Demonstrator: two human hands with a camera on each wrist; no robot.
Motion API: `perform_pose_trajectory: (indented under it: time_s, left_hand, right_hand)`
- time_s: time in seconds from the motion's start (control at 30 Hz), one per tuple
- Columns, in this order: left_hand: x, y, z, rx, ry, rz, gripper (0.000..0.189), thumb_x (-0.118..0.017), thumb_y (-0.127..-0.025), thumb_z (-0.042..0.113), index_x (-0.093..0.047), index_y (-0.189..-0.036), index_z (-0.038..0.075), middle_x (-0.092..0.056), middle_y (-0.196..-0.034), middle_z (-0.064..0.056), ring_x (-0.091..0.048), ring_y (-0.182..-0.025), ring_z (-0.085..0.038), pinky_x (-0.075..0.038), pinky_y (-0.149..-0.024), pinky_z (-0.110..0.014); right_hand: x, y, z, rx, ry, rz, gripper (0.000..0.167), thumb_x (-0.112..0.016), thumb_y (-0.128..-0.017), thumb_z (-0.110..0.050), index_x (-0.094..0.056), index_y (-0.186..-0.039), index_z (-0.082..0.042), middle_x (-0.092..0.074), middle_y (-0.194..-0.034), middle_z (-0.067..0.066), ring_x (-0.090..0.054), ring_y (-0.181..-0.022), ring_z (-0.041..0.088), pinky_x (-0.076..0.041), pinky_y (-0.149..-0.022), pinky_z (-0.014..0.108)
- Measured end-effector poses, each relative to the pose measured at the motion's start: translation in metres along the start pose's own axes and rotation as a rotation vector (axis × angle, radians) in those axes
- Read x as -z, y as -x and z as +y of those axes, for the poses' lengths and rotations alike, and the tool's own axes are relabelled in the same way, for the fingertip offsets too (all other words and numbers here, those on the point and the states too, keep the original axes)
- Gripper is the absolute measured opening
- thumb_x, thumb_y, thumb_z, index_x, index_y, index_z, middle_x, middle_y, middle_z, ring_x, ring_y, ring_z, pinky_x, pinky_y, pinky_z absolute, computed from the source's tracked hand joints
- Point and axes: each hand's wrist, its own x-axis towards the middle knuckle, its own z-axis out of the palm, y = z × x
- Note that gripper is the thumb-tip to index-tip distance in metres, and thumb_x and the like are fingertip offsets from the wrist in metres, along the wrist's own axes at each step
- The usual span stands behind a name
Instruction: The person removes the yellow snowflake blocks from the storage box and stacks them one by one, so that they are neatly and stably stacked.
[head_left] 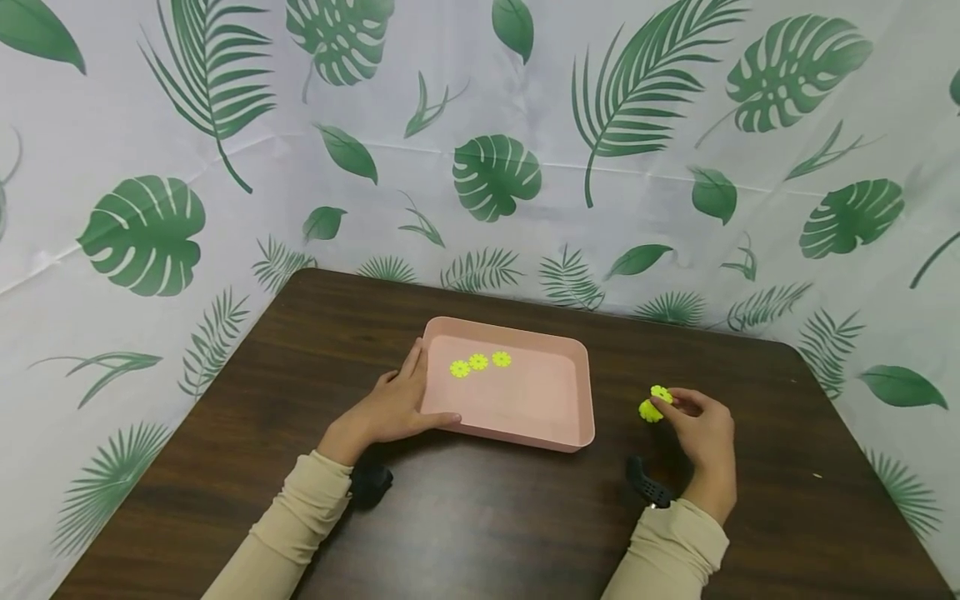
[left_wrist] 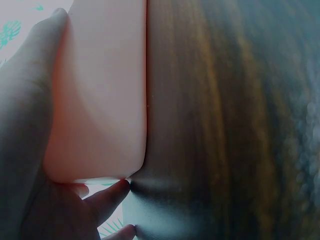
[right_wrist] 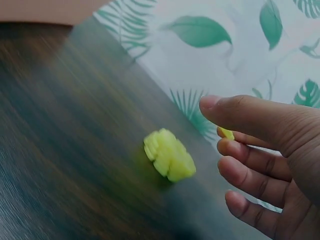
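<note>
Left hand [head_left: 397,406] spreads wide against tray [head_left: 517,408] corner; right hand [head_left: 707,427] pinches yellow disc [head_left: 660,391] just above stack [head_left: 648,411].

A dark wood-grain tabletop [head_left: 352,333] with rounded far corners stretches before me, a pale sheen [head_left: 457,525] of light on its near part. White sheeting [head_left: 442,42] printed with green leaves [head_left: 501,177] and palm fronds [head_left: 207,75], faintly creased, rises behind it and along both sides.

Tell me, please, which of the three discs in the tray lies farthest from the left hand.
The rightmost disc in the head view, past a gap; the middle disc and leftmost disc lie nearer the left hand.
</note>
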Motion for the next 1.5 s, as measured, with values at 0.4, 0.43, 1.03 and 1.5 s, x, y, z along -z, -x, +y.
perform_pose_trajectory:
  time_s: [0.4, 0.43, 1.03, 1.5]
  left_hand:
    - [-0.001, -0.002, -0.004, -0.010, -0.010, 0.001, 0.123, -0.066, -0.089, 0.069, -0.001, -0.163, -0.004, 0.009, -0.171, -0.024, -0.032, -0.151, -0.038, -0.020, -0.115, -0.070]
    - [-0.001, -0.002, -0.004, -0.014, -0.007, 0.003, 0.122, -0.066, -0.089, 0.068, -0.001, -0.163, -0.004, 0.009, -0.171, -0.024, -0.032, -0.151, -0.039, -0.020, -0.115, -0.070]
    - [0.002, -0.001, 0.000, -0.006, 0.009, -0.010, 0.122, -0.067, -0.089, 0.066, -0.001, -0.163, -0.004, 0.009, -0.171, -0.023, -0.039, -0.147, -0.038, -0.018, -0.117, -0.069]
    - [0.000, -0.004, -0.004, -0.013, -0.003, -0.002, 0.122, -0.066, -0.089, 0.068, -0.001, -0.163, -0.004, 0.009, -0.171, -0.023, -0.037, -0.148, -0.037, -0.019, -0.116, -0.070]
  right_hand:
    - [0.008, -0.002, 0.015, -0.030, 0.030, 0.004, 0.052, -0.077, -0.095, -0.037, -0.070, -0.127, 0.004, -0.071, -0.117, 0.022, -0.060, -0.092, 0.015, -0.045, -0.075, 0.023]
    - [0.007, -0.002, 0.015, -0.027, 0.028, 0.000, 0.051, -0.077, -0.095, -0.035, -0.070, -0.127, 0.004, -0.071, -0.117, 0.022, -0.059, -0.090, 0.013, -0.045, -0.074, 0.022]
    - [0.002, -0.007, 0.018, 0.009, 0.047, -0.071, 0.047, -0.079, -0.095, -0.029, -0.070, -0.126, 0.005, -0.069, -0.119, 0.023, -0.062, -0.099, 0.025, -0.045, -0.071, 0.021]
    - [-0.001, -0.008, 0.018, 0.019, 0.043, -0.094, 0.048, -0.077, -0.096, -0.029, -0.069, -0.129, 0.004, -0.068, -0.120, 0.022, -0.059, -0.094, 0.020, -0.046, -0.072, 0.023]
